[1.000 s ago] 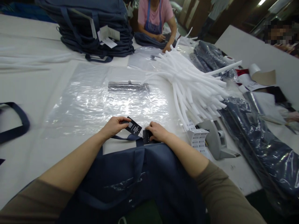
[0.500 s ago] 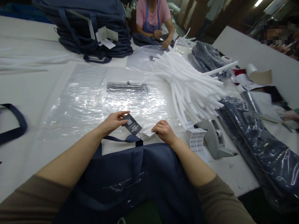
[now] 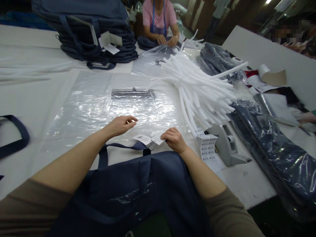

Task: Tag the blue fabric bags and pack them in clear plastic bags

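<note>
A navy bag (image 3: pixel 158 184) lies in front of me, its strap handle (image 3: pixel 125 145) reaching onto the table. White paper hang tags are tied to that handle by a thin dark string. My right hand (image 3: pixel 174 140) pinches one white hang tag (image 3: pixel 158 139) at its edge. Beside it another white hang tag (image 3: pixel 142 138) with small print lies loose. Just above the tags, my left hand (image 3: pixel 122 125) hovers with fingers slightly apart and nothing in them. Beyond both hands a clear plastic bag (image 3: pixel 98 115) with a dark printed panel is spread flat.
White foam tubes (image 3: pixel 197 89) lie bundled at right, near a barcode label strip (image 3: pixel 207 146) and a grey tape dispenser (image 3: pixel 229 148). Plastic-wrapped navy bags (image 3: pixel 274 151) line the right side. Stacked navy bags (image 3: pixel 91 33) stand at back left. A co-worker (image 3: pixel 159 23) handles plastic across the table.
My left hand has let go of the dark hang tag, which has dropped and now shows a white face. My right hand keeps its pinch. The co-worker's hands have shifted.
</note>
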